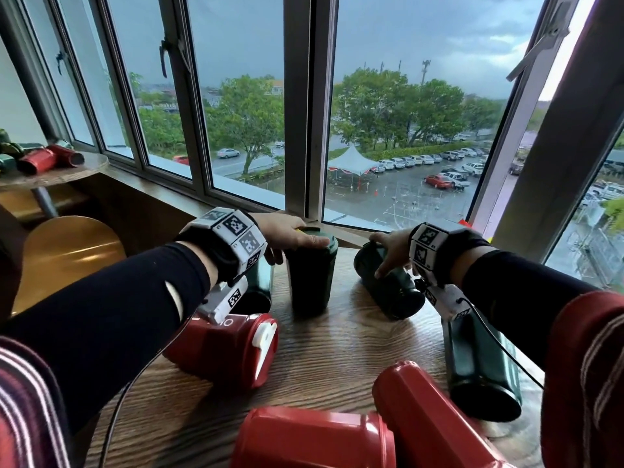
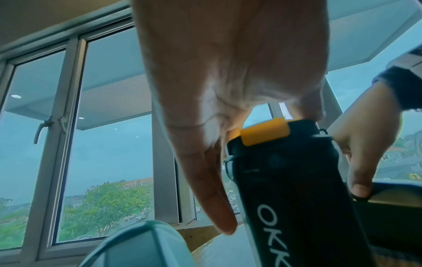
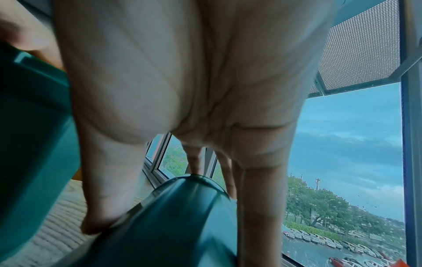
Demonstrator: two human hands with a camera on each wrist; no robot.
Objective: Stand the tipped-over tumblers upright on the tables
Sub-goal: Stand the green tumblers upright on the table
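Observation:
A dark green tumbler (image 1: 310, 275) with a yellow lid tab (image 2: 265, 133) stands upright at the back of the wooden table (image 1: 337, 349). My left hand (image 1: 290, 236) rests on its lid, thumb hanging straight beside the body. To its right a green tumbler (image 1: 388, 288) lies tipped over. My right hand (image 1: 388, 255) grips it from above, thumb on one side and fingers down the other, as the right wrist view shows (image 3: 178, 216). Several more lie tipped: red ones (image 1: 226, 349) (image 1: 314, 437) (image 1: 429, 420) and a green one (image 1: 479, 363).
Another green tumbler (image 1: 260, 285) lies partly hidden under my left wrist. A second round table (image 1: 84, 167) at far left holds tipped red and green tumblers (image 1: 50, 160). A yellow stool (image 1: 67, 255) stands between. The window sill (image 1: 236, 197) and frame run close behind.

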